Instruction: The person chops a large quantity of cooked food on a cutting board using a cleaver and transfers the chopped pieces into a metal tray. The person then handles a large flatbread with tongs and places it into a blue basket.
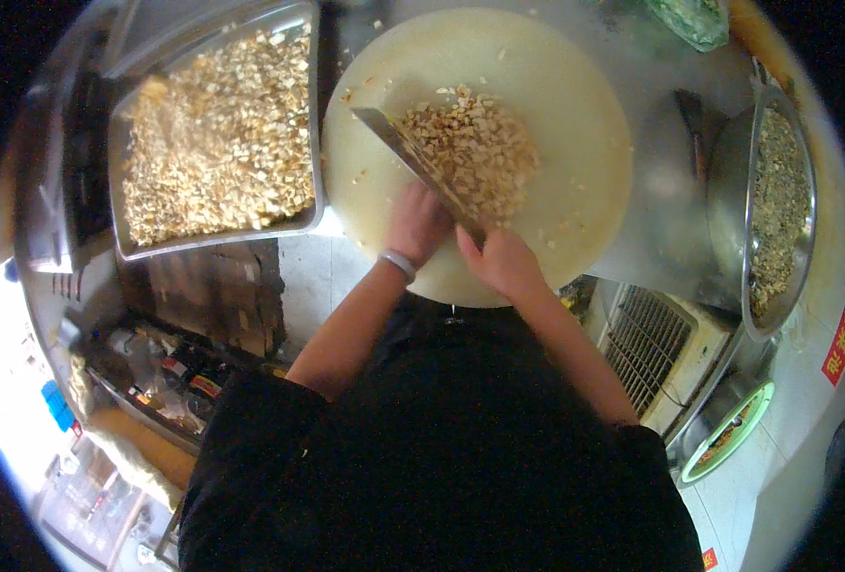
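A round, pale cutting board (587, 179) lies before me, with a heap of small diced pale-brown food pieces (490, 154) on it. My right hand (505, 264) grips the handle of a cleaver (401, 146), whose blade slants to the upper left along the heap's left side. Close to the blade, on its near left side, is my left hand (417, 223), with a pale bangle at the wrist; its fingertips are partly hidden and blurred, so whether they touch the blade is unclear. Crumbs of food are scattered over the board.
At the left, a rectangular metal tray (316, 129) holds many diced pieces. A metal bowl (748, 214) of chopped greenish food stands at the right, a dark-handled tool (694, 132) near it. A green-rimmed basin (759, 422) sits lower right. A green plastic bag (701, 21) lies at the top right.
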The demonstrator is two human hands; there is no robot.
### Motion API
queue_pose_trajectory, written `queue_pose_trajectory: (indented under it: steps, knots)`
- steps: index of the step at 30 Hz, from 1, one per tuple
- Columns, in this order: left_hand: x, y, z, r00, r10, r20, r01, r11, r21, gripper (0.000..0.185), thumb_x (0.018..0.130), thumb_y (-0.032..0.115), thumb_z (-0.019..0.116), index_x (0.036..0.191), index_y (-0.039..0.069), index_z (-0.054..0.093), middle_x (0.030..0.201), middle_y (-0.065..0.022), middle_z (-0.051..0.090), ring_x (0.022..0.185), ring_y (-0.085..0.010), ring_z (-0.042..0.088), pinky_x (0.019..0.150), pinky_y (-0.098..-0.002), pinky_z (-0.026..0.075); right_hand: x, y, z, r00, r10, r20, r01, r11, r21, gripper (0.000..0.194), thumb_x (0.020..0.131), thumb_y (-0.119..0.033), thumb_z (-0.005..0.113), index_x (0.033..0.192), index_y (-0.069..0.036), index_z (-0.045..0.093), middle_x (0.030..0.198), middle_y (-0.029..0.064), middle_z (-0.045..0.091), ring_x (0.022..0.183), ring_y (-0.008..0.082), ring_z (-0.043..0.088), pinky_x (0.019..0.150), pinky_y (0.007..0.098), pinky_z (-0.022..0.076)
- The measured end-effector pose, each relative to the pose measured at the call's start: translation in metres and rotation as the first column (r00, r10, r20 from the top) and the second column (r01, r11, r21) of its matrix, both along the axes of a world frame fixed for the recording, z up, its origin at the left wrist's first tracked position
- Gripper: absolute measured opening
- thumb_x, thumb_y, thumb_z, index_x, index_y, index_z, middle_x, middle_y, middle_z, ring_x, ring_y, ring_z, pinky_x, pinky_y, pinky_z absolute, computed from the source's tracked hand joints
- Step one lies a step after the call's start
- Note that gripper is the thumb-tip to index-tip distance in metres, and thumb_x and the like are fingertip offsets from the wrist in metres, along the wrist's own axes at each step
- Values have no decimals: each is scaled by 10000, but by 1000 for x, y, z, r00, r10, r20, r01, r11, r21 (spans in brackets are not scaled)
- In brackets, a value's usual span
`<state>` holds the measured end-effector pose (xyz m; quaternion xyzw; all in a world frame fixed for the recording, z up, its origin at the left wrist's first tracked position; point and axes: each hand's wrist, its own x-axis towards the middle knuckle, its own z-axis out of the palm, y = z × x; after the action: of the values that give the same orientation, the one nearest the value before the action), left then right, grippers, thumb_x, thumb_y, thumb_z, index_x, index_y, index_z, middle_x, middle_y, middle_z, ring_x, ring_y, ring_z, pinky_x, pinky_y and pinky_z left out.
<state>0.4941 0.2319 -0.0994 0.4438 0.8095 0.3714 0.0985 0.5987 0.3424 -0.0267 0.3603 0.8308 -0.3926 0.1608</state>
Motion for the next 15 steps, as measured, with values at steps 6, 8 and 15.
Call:
queue_pose_trajectory:
  steps: [6,8,15]
  knots:
    - [1,-4,3,994,65,-91,-67,998,-20,363,677,66,623,1015,43,493,1033,-169,503,958,-358,471,814,-429,404,27,1,27,997,-40,-69,28,986,-166,474,849,-426,474,833,29,607,747,258,598,747,426,582,670,462,463]
    - [4,-5,1,993,63,-100,-64,998,-11,370,675,70,627,1017,41,488,1026,-169,505,956,-360,471,812,-429,403,39,-3,25,996,-70,-50,57,974,-219,440,852,-390,490,841,34,604,749,254,596,747,424,580,654,447,461]
    - [0,-5,-10,989,-38,-141,24,995,-95,423,693,112,607,1076,8,459,1025,-194,463,979,-384,426,853,-449,385,-7,-5,7,998,-27,-54,25,999,-35,510,841,-462,459,942,18,599,808,259,605,811,431,579,747,476,462]
